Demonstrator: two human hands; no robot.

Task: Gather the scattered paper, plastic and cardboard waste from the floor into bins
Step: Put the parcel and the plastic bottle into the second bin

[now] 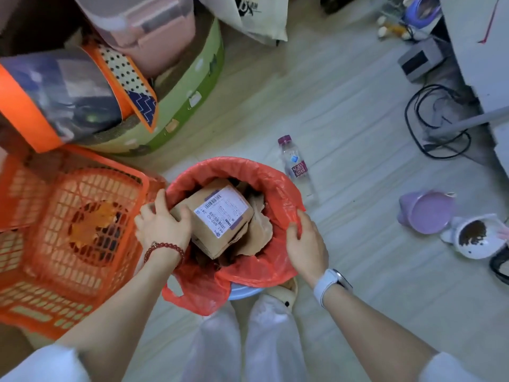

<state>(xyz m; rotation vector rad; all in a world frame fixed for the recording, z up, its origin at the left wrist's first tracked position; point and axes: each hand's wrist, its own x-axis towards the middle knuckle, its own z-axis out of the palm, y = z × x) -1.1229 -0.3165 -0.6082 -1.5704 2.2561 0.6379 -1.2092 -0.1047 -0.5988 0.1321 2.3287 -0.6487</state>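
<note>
Standing over a round bin lined with a red-orange plastic bag (278,186), both arms reaching down to it. Left hand (161,226), beaded bracelet at the wrist, curled around the near corner of a brown cardboard parcel with a white shipping label (217,216), thumb and fingers wrapping the edge, probably to push the box lower so the load sits below the rim. Right hand (304,244), pale watch on the wrist, clasping the liner at the bin's right rim, fingers bent over the plastic, apparently to keep the bag from sliding in while the box is pressed. Parcel lying tilted on top of torn brown cardboard pieces (259,230), already inside the bin, label facing up. Bin close to full by the look of it, so compacting seems the step in hand.

Clear plastic water bottle with a purple cap and label (296,165) lying on its side on the pale floor (344,119) just beyond the bin, not yet gathered and likely the next piece of waste to collect. Orange lattice plastic basket (82,230) touching the bin's left side, something orange-brown and round inside it. Further right, a lilac plastic dish (427,216) beside a white bowl of dark brown granules (473,237), well apart from the bin. Black cables (429,119) coiled near the white furniture at the upper right
</note>
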